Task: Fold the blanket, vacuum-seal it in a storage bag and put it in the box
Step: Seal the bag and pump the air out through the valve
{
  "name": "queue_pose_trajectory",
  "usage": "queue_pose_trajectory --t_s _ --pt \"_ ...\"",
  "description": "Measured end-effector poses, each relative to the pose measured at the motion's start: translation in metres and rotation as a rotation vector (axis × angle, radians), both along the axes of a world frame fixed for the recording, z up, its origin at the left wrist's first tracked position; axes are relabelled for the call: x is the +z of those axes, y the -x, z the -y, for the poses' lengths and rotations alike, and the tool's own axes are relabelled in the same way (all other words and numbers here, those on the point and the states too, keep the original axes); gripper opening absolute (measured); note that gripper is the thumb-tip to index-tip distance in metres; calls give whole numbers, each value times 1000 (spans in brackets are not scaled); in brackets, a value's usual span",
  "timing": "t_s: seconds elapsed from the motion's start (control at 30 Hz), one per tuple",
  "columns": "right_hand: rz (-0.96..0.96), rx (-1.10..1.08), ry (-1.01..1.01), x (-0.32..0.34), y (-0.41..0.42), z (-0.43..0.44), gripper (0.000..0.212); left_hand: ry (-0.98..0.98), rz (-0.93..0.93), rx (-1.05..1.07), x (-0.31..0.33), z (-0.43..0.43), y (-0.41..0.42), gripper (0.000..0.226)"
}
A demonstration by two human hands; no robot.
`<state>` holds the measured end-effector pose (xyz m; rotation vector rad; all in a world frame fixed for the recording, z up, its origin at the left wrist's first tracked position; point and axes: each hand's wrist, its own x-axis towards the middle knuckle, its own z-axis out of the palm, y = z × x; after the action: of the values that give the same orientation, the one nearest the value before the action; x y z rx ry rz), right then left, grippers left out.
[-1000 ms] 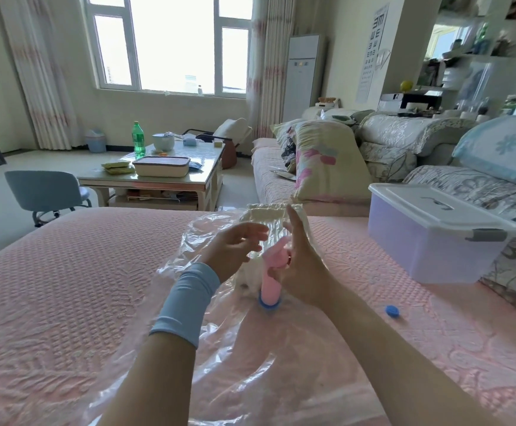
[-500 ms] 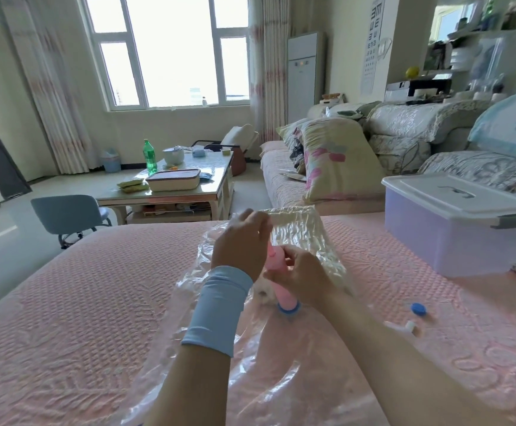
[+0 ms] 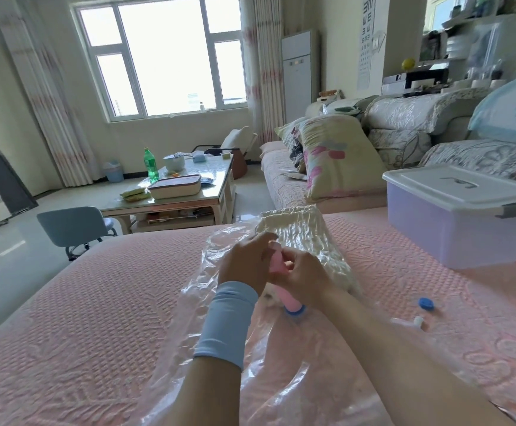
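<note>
Both hands are working a pink hand pump seated on the blue valve of the clear storage bag, which is lying on the pink bedspread. The folded blanket, cream and crinkled, is sitting inside the bag at its far end, plastic already puckering tight around it; the near half of the bag is looking slack and baggy, so sealing seems partway done.

Doing it well, my read: keeping the pump upright and pressed square on the valve, steadying the barrel low with one hand while the other is stroking the top, full even strokes, and flattening the loose near plastic toward the valve so air is not getting trapped.

Left hand, with a light-blue sleeve at the wrist, is curling around the pump's upper part, fingers narrow and closed on it. Right hand is gripping the barrel from the other side, fingers wrapped, thumb touching pink plastic.

The loose blue cap is lying on the bedspread to the right, apart from the bag. The lidded box is waiting farther right, shut, well apart from the bag.
</note>
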<state>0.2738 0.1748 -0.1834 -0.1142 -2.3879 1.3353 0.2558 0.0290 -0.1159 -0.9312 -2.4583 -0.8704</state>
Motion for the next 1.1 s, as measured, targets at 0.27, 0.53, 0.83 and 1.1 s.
queue_pose_trajectory --t_s 0.27,0.53,0.83,1.1 --pt "50 27 -25 -1 2 -1 61 -486 -457 76 41 20 7 25" --pt "23 -29 -43 -1 2 0 45 -8 -45 21 1 1 5 15" --pt "63 27 -50 -3 3 2 60 -558 -423 151 51 28 5 24" --pt "20 -38 -77 -4 3 2 51 -69 5 47 2 0 4 16"
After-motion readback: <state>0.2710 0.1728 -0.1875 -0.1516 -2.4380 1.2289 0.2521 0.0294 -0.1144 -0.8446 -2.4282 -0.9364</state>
